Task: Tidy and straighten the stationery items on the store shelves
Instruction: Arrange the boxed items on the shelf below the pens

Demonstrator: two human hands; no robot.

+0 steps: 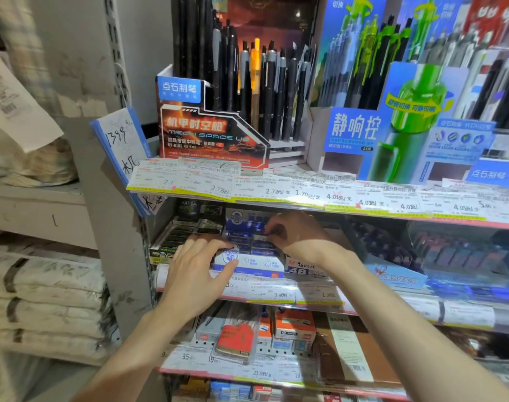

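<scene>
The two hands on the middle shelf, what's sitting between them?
In the head view, a blue and white display box of small blue packs lies between the left hand and the right hand; both hands touch it.

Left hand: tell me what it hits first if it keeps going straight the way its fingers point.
The left hand points up and right, into the middle shelf. Its fingertips already touch the white-and-blue display box, so that comes first; depth is unclear.

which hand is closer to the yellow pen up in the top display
Right. The right hand is on the middle shelf almost directly below the yellow pen; the left hand sits lower and further left, on the white-and-blue box.
</scene>
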